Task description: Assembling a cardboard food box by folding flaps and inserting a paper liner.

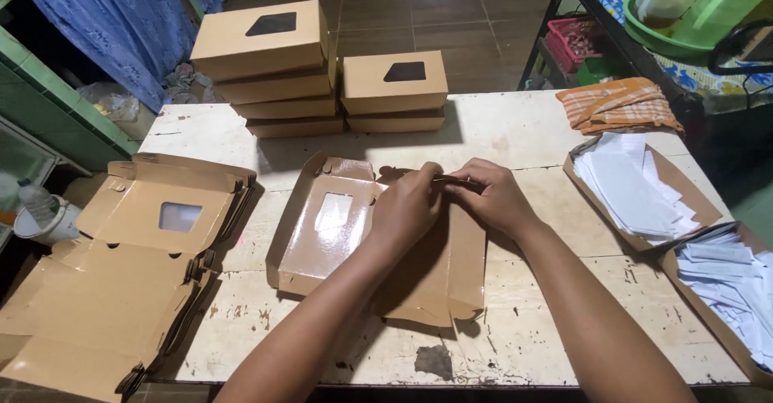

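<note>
Both my hands are on the unfolded kraft box lying open in the middle of the table, a bit nearer the front edge. My left hand is clenched on the far wall flap of the box, fingers curled in, thumb side pressed up against my right hand. The right hand pinches the same flap edge, fingertips meeting the left's right at the fold. Both are grasping cardboard, neither is loose. The box's lid half lies flat toward the left, shiny inner side up, with a clear window in it; the tray half is under my wrists, its side walls partly raised.

Left edge of the table: a stack of flat unfolded boxes hanging over the front left corner, top one showing its window. Far edge: finished closed boxes, a tall pile at far left-centre and a shorter pile touching it on its right, dark windows in the lids. Far right corner: a folded orange striped cloth. Right edge: an open tray of white paper sheets, and just beside it toward the front right corner a second tray of paper sheets, partly out of view.
</note>
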